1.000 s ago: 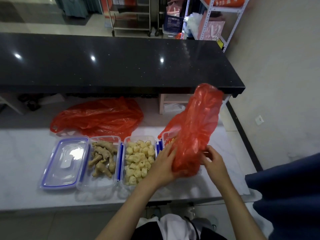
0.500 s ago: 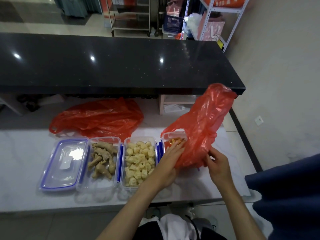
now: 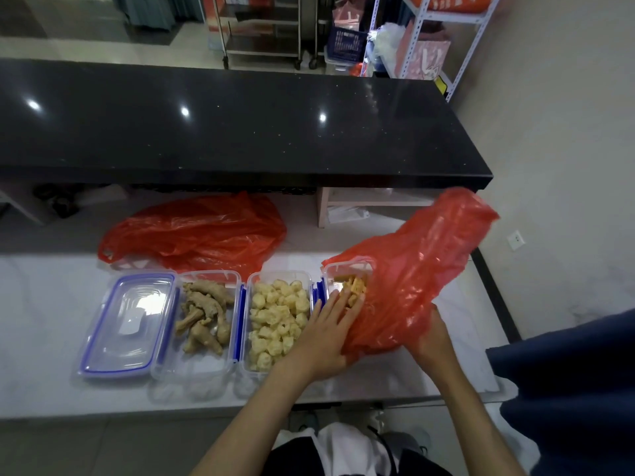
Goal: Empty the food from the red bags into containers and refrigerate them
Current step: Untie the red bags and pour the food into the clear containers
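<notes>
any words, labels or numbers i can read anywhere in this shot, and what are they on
No text here can be read.
Orange item on the top shelf: white markings, too blurred to read.
Blue crate: white print, too small to read.
Pink bag: pale mark, not legible.
Lid of a container: white sticker, no writing can be made out.
Red bags, containers, black counter: no text visible.

A white marble-look worktop (image 3: pixel 41 304) runs beneath the hands. Directly beyond them stands a raised black polished counter (image 3: pixel 240 132) carrying three ceiling-light reflections. Right of the hands, a plain beige wall (image 3: pixel 567 132) bears one socket (image 3: pixel 516 240). Far beyond: pale glossy floor (image 3: pixel 86 49), a metal trolley (image 3: pixel 263 29), white slotted shelving (image 3: pixel 446 32).
</notes>
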### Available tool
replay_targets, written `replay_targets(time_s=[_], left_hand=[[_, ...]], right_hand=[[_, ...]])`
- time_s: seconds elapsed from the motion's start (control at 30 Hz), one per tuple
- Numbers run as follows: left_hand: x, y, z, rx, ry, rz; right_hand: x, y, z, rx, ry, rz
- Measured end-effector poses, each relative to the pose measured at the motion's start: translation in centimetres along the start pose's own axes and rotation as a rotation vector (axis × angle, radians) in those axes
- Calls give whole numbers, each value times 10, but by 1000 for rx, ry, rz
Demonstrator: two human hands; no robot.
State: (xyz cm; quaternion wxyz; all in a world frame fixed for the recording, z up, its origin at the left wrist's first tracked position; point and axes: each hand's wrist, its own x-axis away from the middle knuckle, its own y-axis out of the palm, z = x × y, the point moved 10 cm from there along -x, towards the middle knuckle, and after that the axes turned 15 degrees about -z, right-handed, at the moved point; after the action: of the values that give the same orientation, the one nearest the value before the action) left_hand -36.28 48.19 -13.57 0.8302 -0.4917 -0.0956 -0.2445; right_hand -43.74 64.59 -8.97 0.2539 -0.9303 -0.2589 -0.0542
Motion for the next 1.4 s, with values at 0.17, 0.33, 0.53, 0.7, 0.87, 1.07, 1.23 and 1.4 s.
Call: replay_targets(time_s=[0.17,0.33,0.53,0.7,0.87,1.07,1.23,1.4], left_hand=[[7,-10,5,-62,-7,1],[7,-33,19,219,165,186],[14,-53,5,919,126,345],[11,-46,-13,1099,-13,433],[8,-38,-24,1103,-47,460],[9,-41,-19,1070,-10,485],[13,-49,-5,994,10,461],[12,-47,2,939,22,434]], right_hand=[[4,-9,48,-107,169,51],[9,-15,-11,-6,6,99],[11,-26,-57,-148,-145,179],[7,-24,-53,-216,-122,200],[-4,-4,-18,-58,-19,30],[1,-4,30,62,120,30],[8,-2,34,-158,132,60],[11,-12,31,-275,79,143]])
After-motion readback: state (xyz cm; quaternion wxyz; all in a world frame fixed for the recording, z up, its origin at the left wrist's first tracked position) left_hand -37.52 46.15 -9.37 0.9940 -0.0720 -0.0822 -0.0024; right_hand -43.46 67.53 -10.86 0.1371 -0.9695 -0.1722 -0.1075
